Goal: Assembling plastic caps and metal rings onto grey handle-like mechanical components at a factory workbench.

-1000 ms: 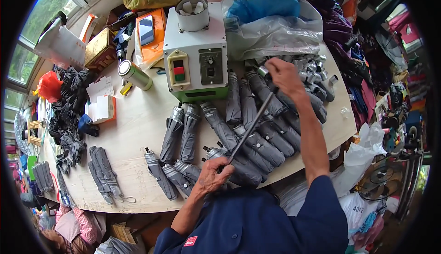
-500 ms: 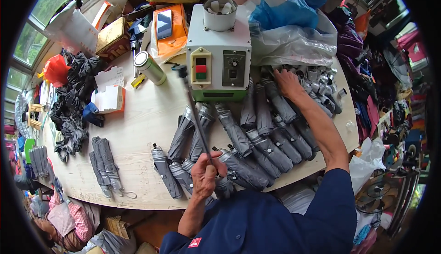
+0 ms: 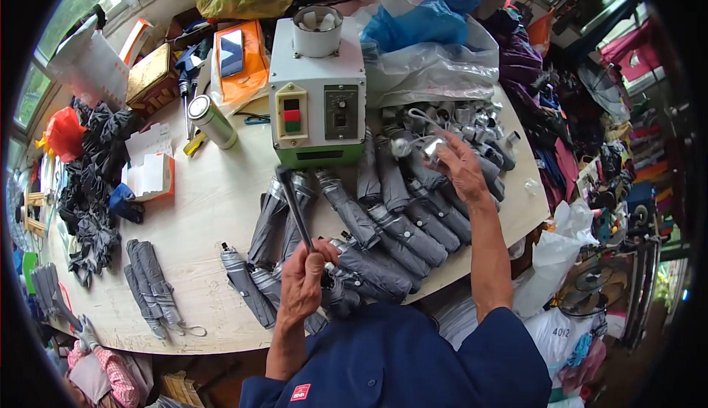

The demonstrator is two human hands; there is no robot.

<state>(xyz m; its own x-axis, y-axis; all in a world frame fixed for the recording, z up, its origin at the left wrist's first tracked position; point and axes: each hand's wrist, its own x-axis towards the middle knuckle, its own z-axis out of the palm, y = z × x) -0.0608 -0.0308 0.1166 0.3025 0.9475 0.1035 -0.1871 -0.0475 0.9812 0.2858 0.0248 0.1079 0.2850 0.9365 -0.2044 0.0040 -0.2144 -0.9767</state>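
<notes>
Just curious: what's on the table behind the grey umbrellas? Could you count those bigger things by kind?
White-and-green machine box: 1
Silver can: 1
Orange box: 1
Small open carton, white and orange: 1
Blue plastic bag: 1
Total: 5

My left hand (image 3: 304,284) grips a black metal rod (image 3: 294,206). Grey folded fabric umbrellas (image 3: 383,223) cover the pale wooden round table (image 3: 199,209) at centre frame. Above them sits a white boxy machine (image 3: 318,91) with a green base and red-and-green switch. My sleeves are navy blue.
</notes>
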